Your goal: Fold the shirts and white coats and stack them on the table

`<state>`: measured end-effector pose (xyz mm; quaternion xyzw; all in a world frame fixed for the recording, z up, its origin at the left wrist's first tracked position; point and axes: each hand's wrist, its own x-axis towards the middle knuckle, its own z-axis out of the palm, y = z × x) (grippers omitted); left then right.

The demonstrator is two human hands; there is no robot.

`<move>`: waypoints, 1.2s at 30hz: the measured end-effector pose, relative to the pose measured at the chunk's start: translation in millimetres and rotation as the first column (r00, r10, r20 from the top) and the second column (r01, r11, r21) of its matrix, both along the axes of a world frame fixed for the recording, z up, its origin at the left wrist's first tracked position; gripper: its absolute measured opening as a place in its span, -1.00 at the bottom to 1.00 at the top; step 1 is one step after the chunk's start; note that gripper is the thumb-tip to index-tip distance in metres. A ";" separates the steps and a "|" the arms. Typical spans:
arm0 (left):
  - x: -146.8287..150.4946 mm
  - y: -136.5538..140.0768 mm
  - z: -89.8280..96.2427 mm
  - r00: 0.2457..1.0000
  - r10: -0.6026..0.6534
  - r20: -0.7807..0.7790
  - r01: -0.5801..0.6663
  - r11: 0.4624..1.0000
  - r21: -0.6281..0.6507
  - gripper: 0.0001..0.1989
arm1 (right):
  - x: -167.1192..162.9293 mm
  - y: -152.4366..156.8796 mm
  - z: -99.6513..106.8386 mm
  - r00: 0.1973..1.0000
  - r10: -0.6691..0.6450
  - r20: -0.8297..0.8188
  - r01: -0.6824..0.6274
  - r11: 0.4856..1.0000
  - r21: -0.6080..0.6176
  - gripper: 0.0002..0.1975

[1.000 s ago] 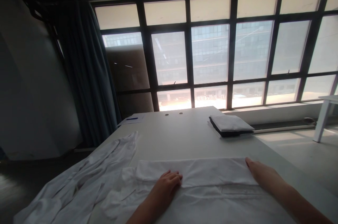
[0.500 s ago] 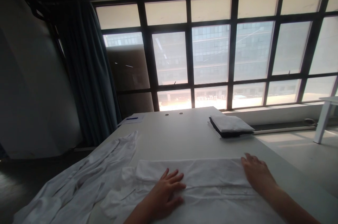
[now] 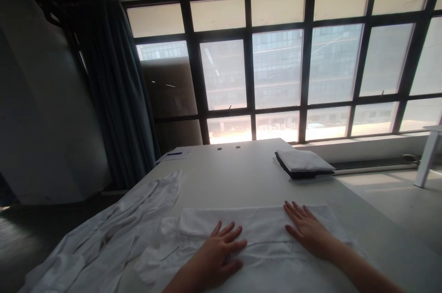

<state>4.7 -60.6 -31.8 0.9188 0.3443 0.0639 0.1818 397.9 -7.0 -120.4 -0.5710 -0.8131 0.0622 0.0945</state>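
Observation:
A white garment (image 3: 265,224) lies spread on the white table in front of me, its far edge folded in a straight line. My left hand (image 3: 223,249) rests flat on its middle, fingers spread. Palm down, my right hand (image 3: 307,231) lies on the garment's right part, fingers stretched toward the far edge. Neither hand grips the cloth. To the left, a second white garment (image 3: 113,233) lies rumpled along the table's side, close to the first one's crumpled left end.
A folded stack of white and black cloth (image 3: 304,164) sits at the table's right edge. Paper with a blue pen (image 3: 174,153) lies at the far left corner of the white table (image 3: 221,178). Beyond are windows, a dark curtain (image 3: 117,90) and a white table leg (image 3: 427,157).
My right hand has moved left across the garment, from its far right corner toward my left hand. The left hand has stayed nearly in place. The view has shifted slightly.

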 end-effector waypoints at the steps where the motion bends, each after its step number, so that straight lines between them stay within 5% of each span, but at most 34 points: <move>1: -0.9 -0.7 -0.8 1.000 0.003 -0.008 -0.003 1.000 0.000 -0.48 | 11.9 4.8 -2.0 0.998 -0.050 0.023 0.050 0.999 -0.009 -0.19; 5: -3.6 -3.3 -2.2 0.999 0.015 -0.033 -0.015 1.000 0.016 -0.45 | 58.9 19.6 -10.7 0.953 -0.277 0.119 0.281 0.960 -0.013 -0.18; 9: 0.0 -5.1 -1.6 0.999 0.016 -0.049 -0.012 0.998 0.068 -0.45 | 76.7 21.0 -10.7 0.856 -0.478 0.195 0.439 0.873 0.213 -0.36; 13: 8.8 -3.4 -10.0 0.999 0.046 -0.021 -0.042 0.985 0.169 -0.51 | 36.5 11.7 -3.4 0.936 -0.326 0.131 0.268 0.904 0.334 -0.41; 17: 11.5 7.9 -27.8 0.988 0.156 0.019 -0.157 0.972 0.174 -0.55 | -15.9 2.9 -3.2 0.986 -0.163 0.032 0.155 0.973 0.169 -0.40; 20: 1.0 22.8 -37.3 0.956 0.293 -0.024 -0.287 0.947 0.146 -0.49 | -22.7 -0.1 -4.6 0.994 -0.106 0.020 0.105 0.992 0.070 -0.34; 27: -72.8 66.5 -54.4 0.760 0.631 -0.156 -0.592 0.771 0.235 -0.36 | 2.0 -1.8 1.2 0.992 -0.124 0.002 0.124 0.992 -0.008 -0.16; 31: -124.3 88.7 -63.2 0.721 0.691 0.047 -0.677 0.688 0.261 -0.53 | -1.2 -3.1 3.7 0.992 -0.129 -0.002 0.129 0.992 -0.009 -0.15; 36: -167.0 99.9 -56.2 0.566 0.807 0.170 -0.818 0.524 0.235 -0.63 | -2.3 -4.5 6.2 0.991 -0.130 -0.010 0.130 0.992 -0.005 -0.16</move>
